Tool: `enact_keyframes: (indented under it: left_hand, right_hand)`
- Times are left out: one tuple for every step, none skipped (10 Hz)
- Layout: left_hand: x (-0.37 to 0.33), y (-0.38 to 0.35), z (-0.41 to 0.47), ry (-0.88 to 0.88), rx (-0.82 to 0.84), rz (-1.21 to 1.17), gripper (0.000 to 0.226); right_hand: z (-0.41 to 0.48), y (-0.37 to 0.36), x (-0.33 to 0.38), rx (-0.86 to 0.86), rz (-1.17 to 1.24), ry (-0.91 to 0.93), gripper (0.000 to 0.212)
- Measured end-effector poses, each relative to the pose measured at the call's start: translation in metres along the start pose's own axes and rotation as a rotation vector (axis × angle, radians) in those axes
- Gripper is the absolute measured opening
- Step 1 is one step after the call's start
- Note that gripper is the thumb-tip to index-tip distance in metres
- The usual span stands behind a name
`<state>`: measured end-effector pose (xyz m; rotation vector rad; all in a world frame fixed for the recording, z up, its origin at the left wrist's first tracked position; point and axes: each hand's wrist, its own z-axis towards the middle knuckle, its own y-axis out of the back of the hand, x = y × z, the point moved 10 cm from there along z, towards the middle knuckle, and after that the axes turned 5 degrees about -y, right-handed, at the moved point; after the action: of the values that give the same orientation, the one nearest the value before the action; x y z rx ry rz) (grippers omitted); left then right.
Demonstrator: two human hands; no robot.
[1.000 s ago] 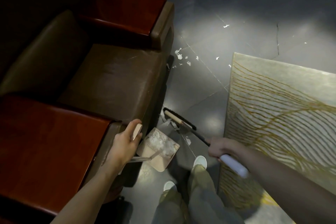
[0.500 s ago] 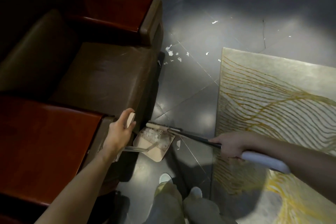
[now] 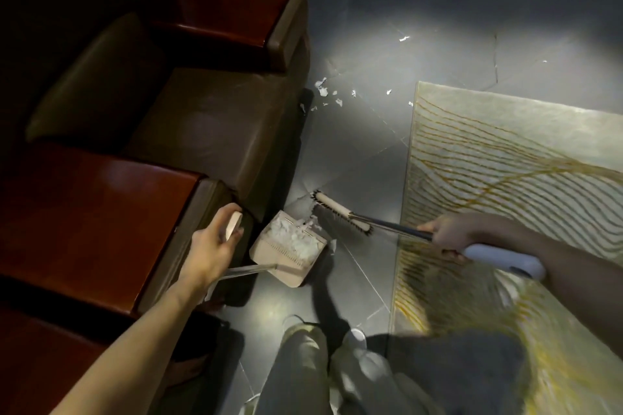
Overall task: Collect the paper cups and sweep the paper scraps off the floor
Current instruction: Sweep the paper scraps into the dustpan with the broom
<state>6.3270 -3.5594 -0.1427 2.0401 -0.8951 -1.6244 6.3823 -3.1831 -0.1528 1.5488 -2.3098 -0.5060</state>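
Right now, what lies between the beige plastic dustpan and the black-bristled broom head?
Head view: a few white paper scraps on the grey tiled floor.

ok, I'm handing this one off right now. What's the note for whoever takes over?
Left hand: grips the dustpan by its handle, with the pan low beside the armchair.
Right hand: grips the broom, with its head on the floor just beyond the pan's mouth.
Done: a heap of scraps is in the pan.
To do: one loose scrap beside the pan, a cluster by the armchair's front corner, strays further out, and one at the rug edge. No paper cups can be made out.
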Motion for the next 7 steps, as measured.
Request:
enact_keyframes:
  left_hand:
    - [0.009,0.005,-0.020,-0.021,0.022,0.022,0.041]
    - [0.015,0.008,-0.037,-0.050,0.054,0.020,0.038]
    - [0.021,0.006,-0.052,-0.061,0.082,0.019,0.038]
    - [0.031,0.003,-0.061,-0.069,0.076,0.021,0.036]
    - [0.043,-0.009,-0.062,-0.056,0.108,0.018,0.038]
    - [0.041,-0.019,-0.058,-0.086,0.121,0.018,0.039]
    - [0.037,-0.015,-0.038,-0.067,0.099,-0.016,0.038]
  right_hand:
    - [-0.009,-0.027,-0.008,0.018,0.177,-0.070,0.052]
    - [-0.006,-0.047,-0.012,0.017,0.235,-0.136,0.051]
    - [-0.005,-0.066,0.007,0.015,0.183,-0.120,0.044]
    - [0.009,-0.089,0.036,-0.001,0.205,-0.077,0.022]
    - [0.021,-0.118,0.063,-0.001,0.249,-0.117,0.012]
    - [0.038,-0.136,0.088,0.001,0.281,-0.105,0.018]
    - [0.049,-0.149,0.102,0.006,0.093,-0.112,0.013]
